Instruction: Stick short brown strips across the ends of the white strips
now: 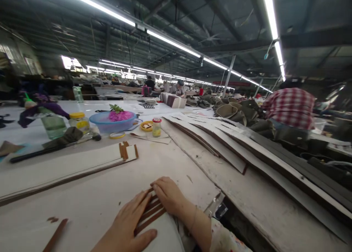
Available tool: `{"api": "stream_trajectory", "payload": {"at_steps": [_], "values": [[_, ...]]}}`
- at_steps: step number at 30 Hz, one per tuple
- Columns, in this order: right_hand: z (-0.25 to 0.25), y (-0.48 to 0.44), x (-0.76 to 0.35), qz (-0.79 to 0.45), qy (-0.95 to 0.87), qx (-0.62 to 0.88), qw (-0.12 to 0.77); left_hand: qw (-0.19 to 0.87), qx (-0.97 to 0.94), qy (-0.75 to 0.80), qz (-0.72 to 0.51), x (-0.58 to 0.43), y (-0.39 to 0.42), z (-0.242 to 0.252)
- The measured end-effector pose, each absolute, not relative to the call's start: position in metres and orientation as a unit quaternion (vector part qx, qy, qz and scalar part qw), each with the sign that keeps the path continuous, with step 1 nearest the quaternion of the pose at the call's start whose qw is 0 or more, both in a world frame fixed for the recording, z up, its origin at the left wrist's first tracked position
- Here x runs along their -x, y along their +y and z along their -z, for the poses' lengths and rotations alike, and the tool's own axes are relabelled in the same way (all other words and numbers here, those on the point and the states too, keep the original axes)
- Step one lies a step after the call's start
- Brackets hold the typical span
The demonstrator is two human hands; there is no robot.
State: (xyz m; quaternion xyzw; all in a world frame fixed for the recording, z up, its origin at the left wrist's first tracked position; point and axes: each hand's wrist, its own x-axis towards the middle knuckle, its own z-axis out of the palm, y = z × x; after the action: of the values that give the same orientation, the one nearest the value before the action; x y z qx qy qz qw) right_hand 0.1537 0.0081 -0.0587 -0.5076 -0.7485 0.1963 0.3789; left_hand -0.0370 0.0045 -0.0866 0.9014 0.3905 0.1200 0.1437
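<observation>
My left hand (129, 222) lies flat, fingers stretched out, on several thin brown strips (150, 212) laid side by side on a white board (162, 233) at the table's near edge. My right hand (170, 197) rests over the far ends of the same strips, its fingers curled down onto them. One loose brown strip (55, 235) lies to the left on the white table (90, 200).
A long white board (63, 167) with brown strip ends lies ahead on the left, behind it a black-handled tool (52, 147), jars, a blue bowl (114, 121) and a small glue jar (156, 127). Stacked long boards (220, 145) run along the right. A person in a checked shirt (290, 107) works at the right.
</observation>
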Motion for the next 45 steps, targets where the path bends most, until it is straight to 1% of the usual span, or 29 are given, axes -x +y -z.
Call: {"api": "stream_trajectory", "payload": {"at_steps": [3,7,11,16,18,20,23,25,30,35,40,45], "values": [[0.057,0.009,-0.157,-0.263,-0.690,0.513,0.438,0.141,-0.890,0.408,-0.146,0.038,0.006,0.087],[0.058,0.008,-0.162,-0.397,-0.575,0.510,0.502,0.192,-0.862,0.446,-0.143,0.035,0.003,0.072],[0.060,0.008,-0.166,-0.534,-0.485,0.465,0.513,0.264,-0.830,0.457,-0.181,0.029,-0.001,0.058],[0.054,0.005,-0.168,-0.612,-0.425,0.423,0.515,0.379,-0.769,0.444,-0.261,0.024,-0.008,0.054],[0.051,0.002,-0.168,-0.621,-0.413,0.411,0.524,0.460,-0.736,0.405,-0.287,0.022,-0.011,0.053],[0.050,-0.001,-0.167,-0.605,-0.433,0.410,0.528,0.537,-0.699,0.361,-0.305,0.020,-0.015,0.051],[0.049,-0.004,-0.166,-0.580,-0.476,0.432,0.501,0.594,-0.657,0.334,-0.322,0.017,-0.020,0.046],[0.050,-0.005,-0.167,-0.583,-0.478,0.441,0.487,0.611,-0.639,0.327,-0.332,0.015,-0.022,0.044],[0.049,-0.007,-0.169,-0.585,-0.467,0.438,0.498,0.656,-0.589,0.310,-0.356,0.011,-0.025,0.043],[0.043,-0.012,-0.167,-0.612,-0.437,0.428,0.501,0.674,-0.628,0.273,-0.278,0.012,-0.021,0.045],[0.037,-0.012,-0.166,-0.641,-0.463,0.401,0.463,0.664,-0.642,0.276,-0.266,0.012,-0.020,0.046],[0.045,-0.022,-0.164,-0.689,-0.442,0.385,0.427,0.694,-0.589,0.277,-0.308,0.012,-0.022,0.038]]}}
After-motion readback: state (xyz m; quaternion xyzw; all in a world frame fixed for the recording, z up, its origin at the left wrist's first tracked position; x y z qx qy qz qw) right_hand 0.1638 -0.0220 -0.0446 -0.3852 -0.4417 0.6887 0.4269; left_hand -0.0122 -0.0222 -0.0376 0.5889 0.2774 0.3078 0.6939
